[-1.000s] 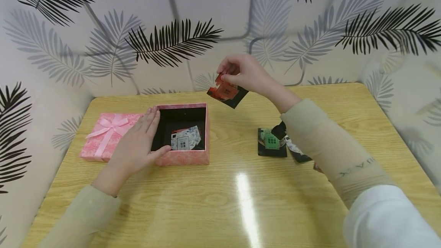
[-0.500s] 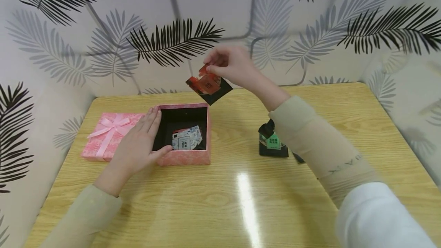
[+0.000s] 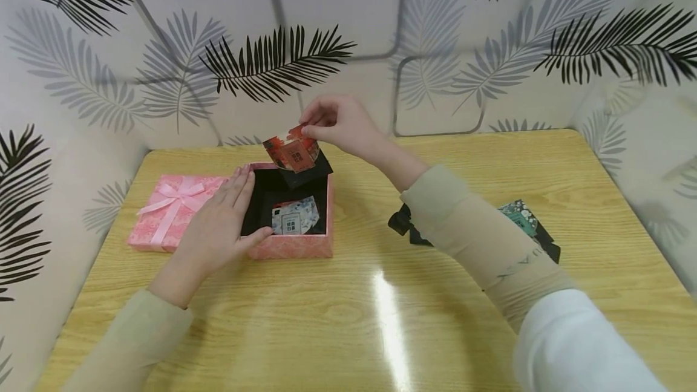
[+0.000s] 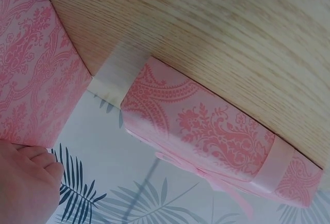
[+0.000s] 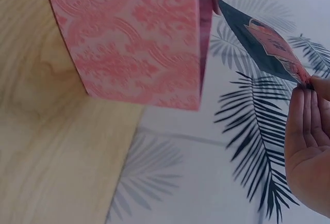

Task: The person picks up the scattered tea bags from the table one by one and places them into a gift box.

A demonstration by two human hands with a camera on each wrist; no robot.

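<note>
the counter carries your open pink box, with its bowed lid just left of it. your left hand lies flat along the box's left wall, fingers straight, thumb over the rim. your right hand pinches the red-and-black sachet by its top edge; it hangs tilted over the box's far rim, long axis pointing down into the box. a pale sachet lies inside.

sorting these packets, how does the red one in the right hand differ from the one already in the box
The red packet is red on black, pinched by the right hand above the pink box. The pale packet is grey-white and lies loose inside the box. Both are small and carry a square label.
</note>
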